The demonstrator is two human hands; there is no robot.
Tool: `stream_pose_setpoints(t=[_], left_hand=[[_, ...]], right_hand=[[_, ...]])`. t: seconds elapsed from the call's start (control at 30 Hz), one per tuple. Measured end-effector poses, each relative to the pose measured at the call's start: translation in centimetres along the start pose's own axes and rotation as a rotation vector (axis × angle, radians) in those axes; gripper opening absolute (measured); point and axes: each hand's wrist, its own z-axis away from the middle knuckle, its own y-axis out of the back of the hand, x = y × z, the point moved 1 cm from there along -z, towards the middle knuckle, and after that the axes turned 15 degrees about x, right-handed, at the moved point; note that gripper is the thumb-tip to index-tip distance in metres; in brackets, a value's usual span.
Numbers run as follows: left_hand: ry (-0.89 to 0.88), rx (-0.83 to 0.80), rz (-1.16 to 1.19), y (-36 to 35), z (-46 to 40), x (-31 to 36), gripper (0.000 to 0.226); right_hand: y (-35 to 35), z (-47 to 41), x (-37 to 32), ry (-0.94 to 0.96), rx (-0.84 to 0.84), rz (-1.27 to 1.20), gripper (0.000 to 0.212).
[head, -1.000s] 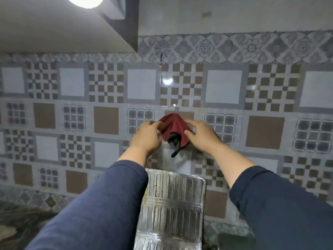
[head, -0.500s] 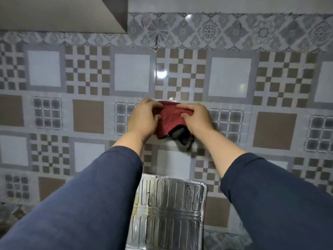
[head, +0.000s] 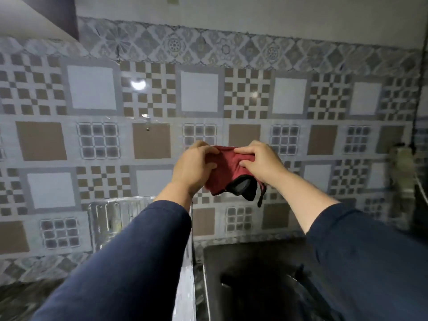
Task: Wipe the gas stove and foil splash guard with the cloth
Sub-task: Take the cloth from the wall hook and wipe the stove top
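Both hands [head: 228, 166] around red cloth [head: 225, 172]

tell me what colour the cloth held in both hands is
Dark red with black trim, seen in the head view: the cloth.

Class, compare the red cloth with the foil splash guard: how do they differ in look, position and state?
The red cloth is soft, matt and bunched; the foil splash guard is shiny, ribbed and stiff. The cloth is held up by the left hand and right hand; the guard stands untouched lower left, partly hidden by a sleeve. Both sit before the tiled wall.
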Motion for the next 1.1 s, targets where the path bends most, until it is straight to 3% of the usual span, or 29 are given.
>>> stream_pose_setpoints(t=[0.33, 0.57, 0.7, 0.83, 1.1], left_hand=[[-0.021, -0.313, 0.211, -14.3, 12.4, 16.6, 0.039], [-0.087, -0.539, 0.133, -22.5, 19.4, 24.8, 0.050], [-0.030, -0.599, 0.051, -23.1, 22.5, 25.7, 0.043], [0.112, -0.546, 0.041, -21.1, 24.0, 25.5, 0.015], [0.180, -0.525, -0.080, -18.0, 25.3, 25.4, 0.028]], right_hand=[[15.5, 13.0, 16.1, -0.176, -0.036, 0.308, 0.036], [22.2, 20.0, 24.8, -0.192, -0.068, 0.408, 0.037], [22.4, 23.4, 26.8, -0.189, -0.111, 0.344, 0.034], [21.9, 25.5, 26.3, -0.155, -0.138, 0.255, 0.035], [21.8, 27.6, 24.6, -0.081, -0.290, 0.181, 0.042]])
